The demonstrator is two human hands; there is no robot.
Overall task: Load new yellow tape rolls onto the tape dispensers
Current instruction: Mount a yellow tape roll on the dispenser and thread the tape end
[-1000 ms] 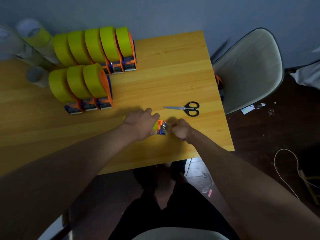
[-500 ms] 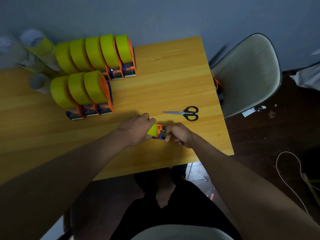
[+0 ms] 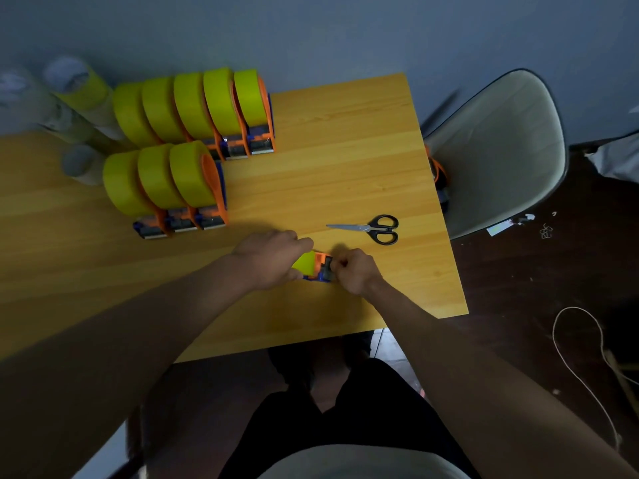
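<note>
Both forearms reached forward from the lower corners and converged near the middle. The left hand (image 3: 271,259) lay knuckles-up, fingers curled down over what it held, thumb side toward the other hand. The right hand (image 3: 356,271) sat just beside it, closed into a loose fist, its fingertips (image 3: 337,263) pinching at the near end of the same object.
</note>
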